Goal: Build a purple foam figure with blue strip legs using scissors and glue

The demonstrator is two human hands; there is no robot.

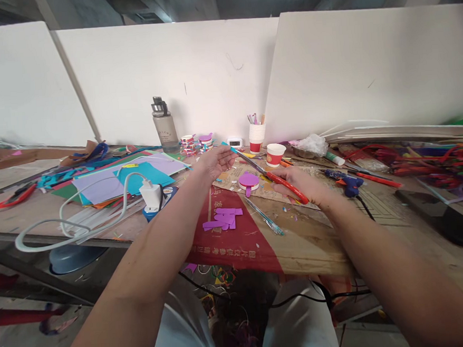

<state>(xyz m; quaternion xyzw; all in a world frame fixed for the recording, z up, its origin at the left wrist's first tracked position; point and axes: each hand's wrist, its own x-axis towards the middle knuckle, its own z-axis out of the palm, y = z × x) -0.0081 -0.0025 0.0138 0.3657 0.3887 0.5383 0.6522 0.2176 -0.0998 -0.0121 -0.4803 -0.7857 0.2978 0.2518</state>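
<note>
My right hand (290,182) is closed around the handles of red-handled scissors (286,185), whose long blades point up and left. At the blade tips, a small blue paper strip (228,146) shows by the fingertips of my left hand (218,161); these fingers look pinched on it, though partly hidden. Between my hands, a short cup piece with a round purple paper top (249,179) and a purple tab stands on the cardboard. Nearer me lie several purple paper strips (227,216) and a clear pen with a teal grip (265,217).
A white-and-red paper cup (275,155) and stacked cups holding pens (257,137) stand behind. Left are coloured paper sheets (97,183), a charger (150,195) with cable, a water bottle (164,125) and decorated cup pieces (189,145). A blue glue gun (350,183) lies right.
</note>
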